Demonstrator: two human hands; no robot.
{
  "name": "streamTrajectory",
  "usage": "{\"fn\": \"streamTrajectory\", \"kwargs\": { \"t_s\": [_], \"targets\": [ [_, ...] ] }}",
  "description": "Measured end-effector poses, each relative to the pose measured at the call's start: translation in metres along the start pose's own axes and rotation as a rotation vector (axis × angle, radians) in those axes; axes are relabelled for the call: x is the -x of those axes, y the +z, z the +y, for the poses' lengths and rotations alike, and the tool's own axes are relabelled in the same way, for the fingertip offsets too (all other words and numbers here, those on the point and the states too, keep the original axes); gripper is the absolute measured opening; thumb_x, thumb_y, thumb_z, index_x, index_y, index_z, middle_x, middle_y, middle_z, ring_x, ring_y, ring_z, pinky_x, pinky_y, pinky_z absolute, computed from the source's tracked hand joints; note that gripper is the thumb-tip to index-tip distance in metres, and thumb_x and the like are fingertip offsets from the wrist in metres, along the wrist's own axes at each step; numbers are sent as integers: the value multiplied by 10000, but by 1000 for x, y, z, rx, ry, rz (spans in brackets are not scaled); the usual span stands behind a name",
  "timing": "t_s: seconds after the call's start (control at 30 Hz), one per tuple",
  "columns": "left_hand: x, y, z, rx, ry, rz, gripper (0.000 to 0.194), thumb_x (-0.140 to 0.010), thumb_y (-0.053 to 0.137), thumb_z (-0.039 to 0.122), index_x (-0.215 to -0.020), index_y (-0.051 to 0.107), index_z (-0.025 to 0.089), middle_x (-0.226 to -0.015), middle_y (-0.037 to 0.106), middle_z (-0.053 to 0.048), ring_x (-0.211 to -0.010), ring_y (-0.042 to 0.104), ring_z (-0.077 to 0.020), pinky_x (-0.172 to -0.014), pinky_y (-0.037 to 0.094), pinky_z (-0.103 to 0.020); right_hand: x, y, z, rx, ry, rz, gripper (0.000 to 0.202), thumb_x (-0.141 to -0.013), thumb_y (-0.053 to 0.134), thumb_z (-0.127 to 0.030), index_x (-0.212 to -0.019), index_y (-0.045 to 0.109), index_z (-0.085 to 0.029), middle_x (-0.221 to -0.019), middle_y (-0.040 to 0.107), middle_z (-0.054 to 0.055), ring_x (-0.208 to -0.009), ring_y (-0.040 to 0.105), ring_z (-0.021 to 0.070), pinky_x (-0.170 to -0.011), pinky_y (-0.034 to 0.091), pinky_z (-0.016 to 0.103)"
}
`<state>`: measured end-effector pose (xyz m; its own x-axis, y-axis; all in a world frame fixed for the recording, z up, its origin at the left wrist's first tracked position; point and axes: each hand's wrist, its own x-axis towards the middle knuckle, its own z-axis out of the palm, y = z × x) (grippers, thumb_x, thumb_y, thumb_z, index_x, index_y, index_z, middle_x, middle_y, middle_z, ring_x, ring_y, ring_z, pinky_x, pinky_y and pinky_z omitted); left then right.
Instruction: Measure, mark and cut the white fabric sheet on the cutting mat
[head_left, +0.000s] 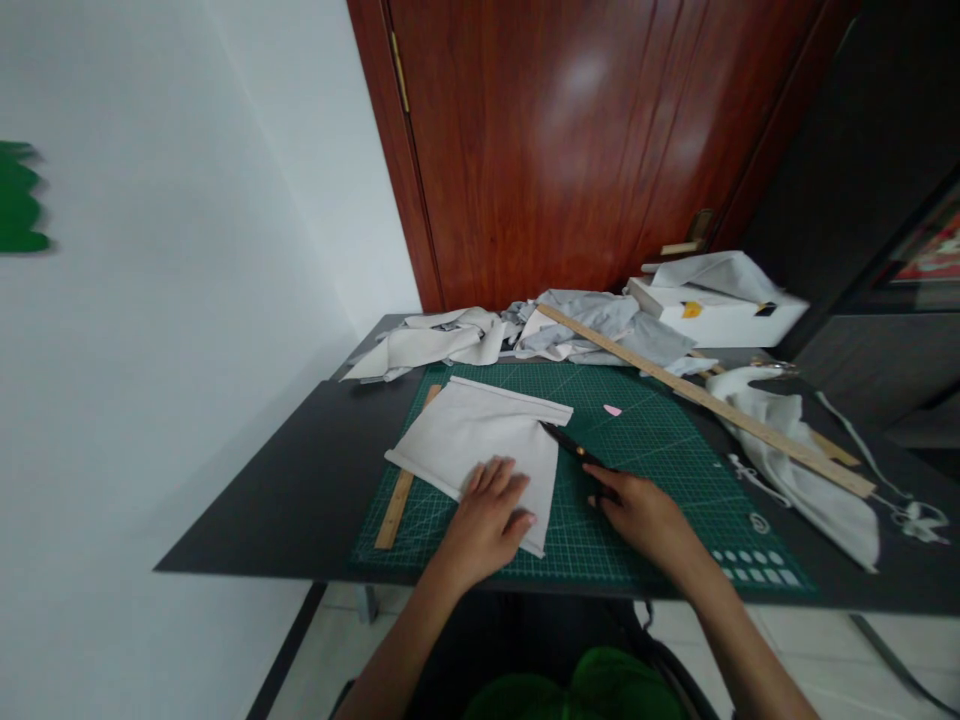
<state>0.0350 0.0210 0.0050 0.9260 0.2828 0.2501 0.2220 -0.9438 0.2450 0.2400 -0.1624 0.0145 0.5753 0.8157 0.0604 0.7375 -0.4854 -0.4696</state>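
A white piece of fabric (pixel 480 425) with folded, seamed edges lies on the green cutting mat (pixel 660 480). My left hand (pixel 491 510) rests flat on its lower part, fingers stretched out. My right hand (pixel 637 505) grips a pair of black scissors (pixel 568 443), whose blades point up and left. The scissors' tips meet the fabric near its upper right corner, just below the seamed top edge. Under the fabric's left side runs a short wooden ruler (pixel 395 510), partly covered.
Crumpled fabric scraps (pixel 450 340) line the back of the dark table (pixel 277 490). A long wooden ruler (pixel 705 398) slants across the right side. Behind it stands a white box (pixel 727 318). More white cloth (pixel 817 490) and cords lie at right. A small pink piece (pixel 613 410) is on the mat.
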Motion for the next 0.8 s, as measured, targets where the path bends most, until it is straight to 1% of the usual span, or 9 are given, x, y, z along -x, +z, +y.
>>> {"fn": "streamTrajectory", "kwargs": {
  "t_s": [0.07,0.2,0.3,0.37,0.47,0.53,0.63,0.7,0.8],
  "targets": [
    [4,-4,8,75,134,-62,392,-993,637,319,-1380,613,263,-1576,517,-57,-1516,393,-247,-1280,277,-494,-9,8,-2,18,-7,48,524,-953,510,-223,-1466,619,-233,-1246,742,141,-1045,732,290,-943,535,413],
    [8,-5,20,98,139,-62,409,-996,649,334,-1393,604,248,-1542,549,-61,-1507,403,-255,-1283,281,-497,-13,6,4,-141,-79,54,556,-949,515,-262,-1496,577,-180,-1119,746,116,-978,710,245,-934,519,364],
    [9,-2,23,76,134,-54,403,-1006,639,349,-1391,605,237,-1545,540,-71,-1501,405,-273,-1278,280,-508,-4,-8,11,-225,-90,-23,595,-913,564,-299,-1498,576,-185,-1032,762,91,-903,701,246,-883,521,366],
    [10,0,24,52,140,-42,385,-1017,624,359,-1376,611,223,-1518,562,-80,-1474,431,-284,-1258,303,-511,4,-20,12,-253,-70,-62,566,-896,587,-321,-1447,632,-202,-1014,776,82,-870,703,247,-842,521,358],
    [12,-1,26,20,162,-37,305,-1029,608,359,-1289,649,205,-1389,644,-83,-1371,522,-277,-1186,381,-484,14,-35,9,-257,-35,-70,510,-872,619,-353,-1358,709,-230,-959,789,64,-818,707,245,-790,520,345],
    [13,-3,26,15,218,-61,254,-1030,605,338,-1243,659,209,-1310,675,-72,-1319,556,-261,-1140,414,-457,18,-39,7,-266,-27,-74,501,-863,633,-373,-1338,723,-241,-946,793,54,-802,711,244,-772,522,341],
    [13,-6,27,15,303,-81,225,-1030,596,301,-1228,651,208,-1291,674,-69,-1317,549,-255,-1120,410,-441,16,-35,6,-291,-51,-79,481,-864,633,-357,-1316,732,-227,-1042,801,68,-875,726,251,-829,529,350],
    [14,-7,27,8,317,-78,195,-1032,585,288,-1192,660,204,-1269,676,-69,-1295,556,-255,-1105,409,-440,12,-27,6,-278,-63,-73,478,-863,631,-319,-1320,727,-217,-1100,800,82,-929,729,258,-876,525,363],
    [14,-7,28,-10,322,-99,152,-1033,571,279,-1107,687,213,-1156,695,-56,-1177,597,-241,-1039,435,-428,5,-14,3,-231,-26,-67,503,-883,628,-314,-1370,694,-211,-1076,803,91,-915,732,264,-845,529,364]
  ]
}}
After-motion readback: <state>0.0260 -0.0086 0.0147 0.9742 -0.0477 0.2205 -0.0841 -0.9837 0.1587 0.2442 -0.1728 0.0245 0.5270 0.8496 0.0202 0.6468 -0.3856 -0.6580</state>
